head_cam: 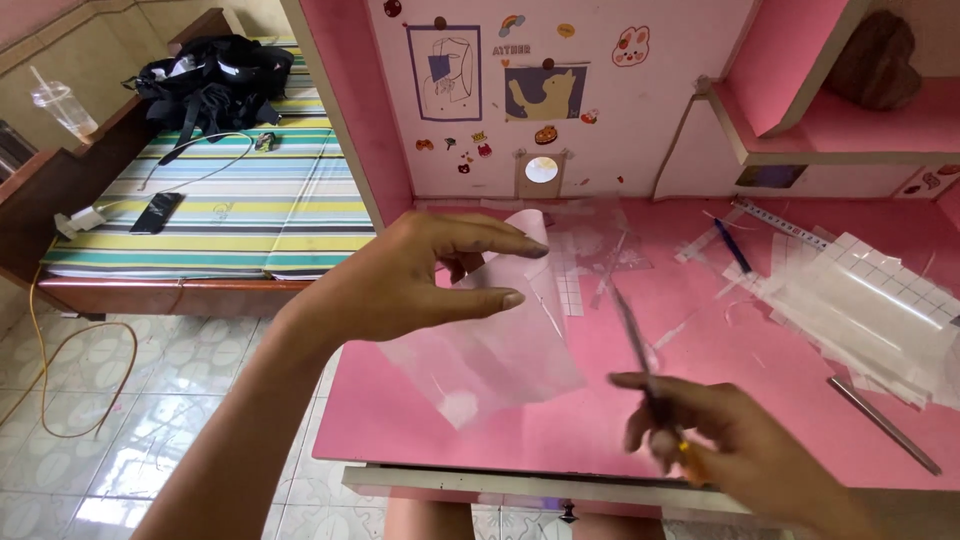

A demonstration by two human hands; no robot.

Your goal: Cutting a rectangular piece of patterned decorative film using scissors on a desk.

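My left hand [420,280] is raised over the pink desk [600,420], thumb and fingers pinching the top edge of a clear plastic sheet [490,365] that hangs down and rests on the desk. My right hand [720,430], blurred by motion near the desk's front edge, grips a thin dark tool [632,335] that looks like a craft knife or pen, its tip pointing up toward the sheet's right side. More clear film scraps [590,245] lie behind the sheet.
A pile of gridded clear sheets [870,310], a blue pen [733,246], a ruler [790,225] and a metal rod [885,425] lie on the right of the desk. Pink shelves rise at the right. A bed with a striped cover [240,190], a black bag and a phone stands at the left.
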